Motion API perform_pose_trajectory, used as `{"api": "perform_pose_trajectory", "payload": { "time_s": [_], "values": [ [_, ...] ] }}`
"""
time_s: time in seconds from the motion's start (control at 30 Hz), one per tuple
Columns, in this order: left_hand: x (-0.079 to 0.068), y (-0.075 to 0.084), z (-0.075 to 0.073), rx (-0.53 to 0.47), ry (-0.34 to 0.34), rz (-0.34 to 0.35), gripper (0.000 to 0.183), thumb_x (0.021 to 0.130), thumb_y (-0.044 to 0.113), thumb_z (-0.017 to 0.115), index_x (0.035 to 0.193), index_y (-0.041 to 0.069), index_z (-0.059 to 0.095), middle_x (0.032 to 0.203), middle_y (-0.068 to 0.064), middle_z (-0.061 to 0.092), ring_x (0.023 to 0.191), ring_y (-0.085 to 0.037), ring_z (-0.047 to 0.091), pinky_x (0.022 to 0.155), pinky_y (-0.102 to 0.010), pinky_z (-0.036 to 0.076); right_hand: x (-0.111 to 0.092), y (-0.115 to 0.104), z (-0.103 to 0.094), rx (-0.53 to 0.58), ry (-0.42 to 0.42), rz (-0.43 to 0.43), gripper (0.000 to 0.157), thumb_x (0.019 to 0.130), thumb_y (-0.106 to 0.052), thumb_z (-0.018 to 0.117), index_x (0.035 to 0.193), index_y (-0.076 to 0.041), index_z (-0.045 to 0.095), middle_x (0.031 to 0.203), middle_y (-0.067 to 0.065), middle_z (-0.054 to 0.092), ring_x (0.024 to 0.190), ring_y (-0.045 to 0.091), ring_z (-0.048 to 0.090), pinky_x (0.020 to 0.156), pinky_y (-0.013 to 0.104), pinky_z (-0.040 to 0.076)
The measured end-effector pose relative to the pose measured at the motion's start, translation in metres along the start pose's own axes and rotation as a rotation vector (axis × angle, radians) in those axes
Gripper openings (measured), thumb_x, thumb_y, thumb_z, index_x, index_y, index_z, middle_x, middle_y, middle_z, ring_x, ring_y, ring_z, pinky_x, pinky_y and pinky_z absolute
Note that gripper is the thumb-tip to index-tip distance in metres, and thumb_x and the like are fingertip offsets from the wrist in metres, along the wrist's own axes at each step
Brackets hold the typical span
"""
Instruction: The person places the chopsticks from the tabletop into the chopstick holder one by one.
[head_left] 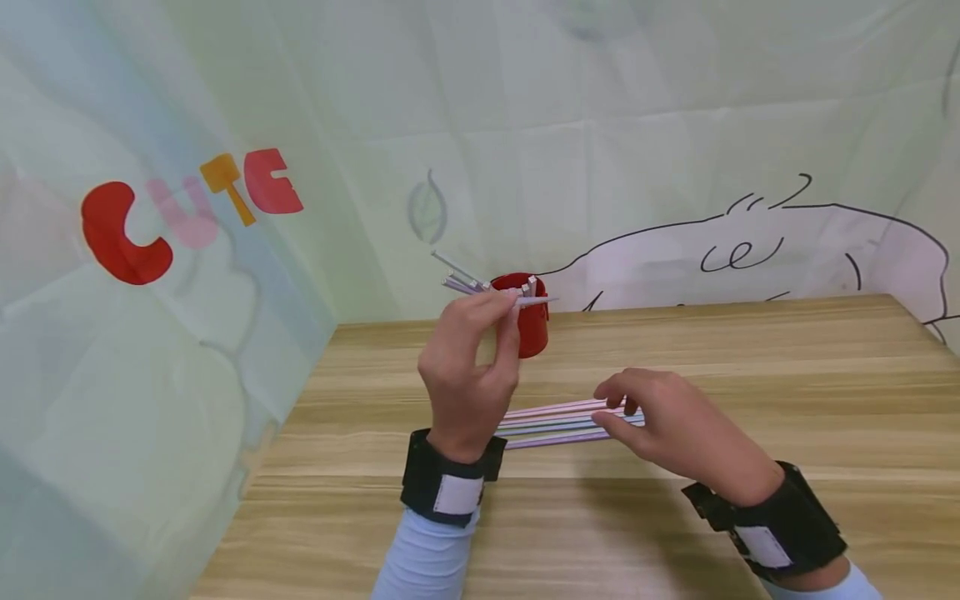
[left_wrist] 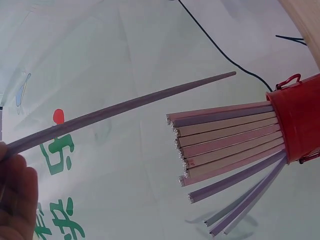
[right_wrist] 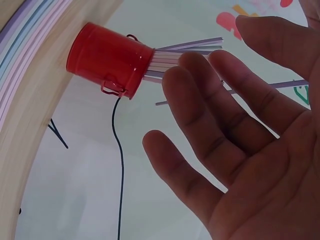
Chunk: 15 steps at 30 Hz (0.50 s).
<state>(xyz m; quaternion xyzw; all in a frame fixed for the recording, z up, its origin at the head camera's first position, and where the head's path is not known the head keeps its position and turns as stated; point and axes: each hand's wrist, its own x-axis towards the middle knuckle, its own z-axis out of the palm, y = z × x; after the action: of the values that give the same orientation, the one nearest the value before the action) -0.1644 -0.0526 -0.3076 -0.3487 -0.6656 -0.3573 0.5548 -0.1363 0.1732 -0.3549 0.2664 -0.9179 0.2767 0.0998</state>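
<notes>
A slim purple chopstick point(left_wrist: 125, 106) is pinched between the thumb and fingers of my left hand point(head_left: 472, 362). Its tapered tip points right, toward the red bucket point(head_left: 533, 332), and is outside it in the left wrist view. Several pink, beige and purple chopsticks point(left_wrist: 230, 135) stand in the bucket with their square ends up. My right hand point(head_left: 663, 425) hovers over the right end of a row of coloured chopsticks point(head_left: 555, 423) on the table. Its fingers are bent loosely and apart, with nothing between them in the right wrist view point(right_wrist: 225, 130).
The wood-grain table point(head_left: 337, 533) runs back to a pale printed curtain point(head_left: 465, 100), and the bucket stands near that rear edge. Another curtain side with coloured letters point(head_left: 191, 208) borders the table on the left. Black wrist straps point(head_left: 450, 479) circle both wrists.
</notes>
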Motion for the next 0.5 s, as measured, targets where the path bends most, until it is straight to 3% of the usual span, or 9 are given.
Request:
{"api": "perform_pose_trajectory", "payload": {
  "time_s": [0.2, 0.5],
  "values": [
    [-0.002, -0.003, 0.003, 0.023, 0.012, 0.013, 0.018, 0.089, 0.001, 0.074, 0.107, -0.004, 0.072, 0.103, -0.017, 0.073, 0.094, -0.030, 0.071, 0.086, -0.042, 0.058, 0.000, 0.000, 0.001, -0.005, -0.013, -0.019, 0.022, 0.086, -0.018, 0.082, 0.104, -0.008, 0.075, 0.089, -0.005, 0.070, 0.074, 0.013, 0.061, 0.063, 0.026, 0.052],
    [-0.007, -0.012, 0.012, 0.106, -0.045, 0.074, 0.024, 0.087, 0.000, 0.077, 0.110, -0.002, 0.071, 0.107, -0.016, 0.072, 0.096, -0.030, 0.070, 0.086, -0.041, 0.058, -0.001, 0.002, 0.006, -0.005, -0.008, -0.056, 0.020, 0.086, -0.017, 0.081, 0.103, -0.009, 0.074, 0.089, -0.006, 0.069, 0.072, 0.008, 0.059, 0.062, 0.025, 0.052]
  ]
}}
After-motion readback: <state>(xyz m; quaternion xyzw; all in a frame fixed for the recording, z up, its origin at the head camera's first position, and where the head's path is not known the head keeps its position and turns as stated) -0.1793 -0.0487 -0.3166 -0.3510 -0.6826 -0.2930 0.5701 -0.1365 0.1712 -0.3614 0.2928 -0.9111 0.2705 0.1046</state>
